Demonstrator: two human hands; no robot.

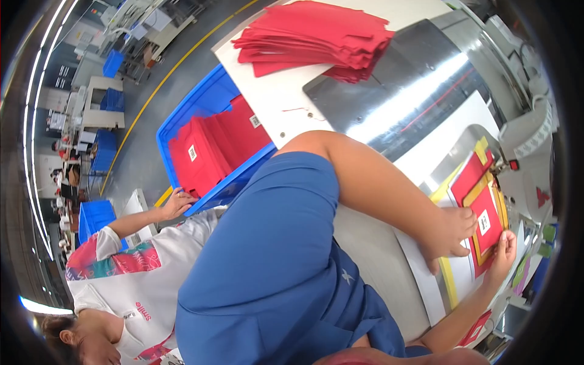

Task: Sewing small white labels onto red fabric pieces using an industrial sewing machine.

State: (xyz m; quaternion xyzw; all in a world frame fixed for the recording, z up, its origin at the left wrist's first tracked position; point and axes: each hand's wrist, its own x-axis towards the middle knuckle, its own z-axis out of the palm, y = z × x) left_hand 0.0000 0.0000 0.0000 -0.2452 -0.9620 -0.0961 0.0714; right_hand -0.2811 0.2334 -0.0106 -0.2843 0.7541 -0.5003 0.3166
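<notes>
Left hand (451, 234): grip unclenched, fingers flat at the left side of the yellow frame (477, 191). Red piece (488, 202): right of this hand, beneath the frame, long axis near-vertical in view. Right hand (504, 252): equally near, lower-right edge; grasp cannot be determined.

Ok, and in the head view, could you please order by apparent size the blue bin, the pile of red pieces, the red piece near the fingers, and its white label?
1. Blue bin and pile of red pieces: too alike to rank.
2. Red piece, partly covered.
3. White label, clearly smallest.
</notes>
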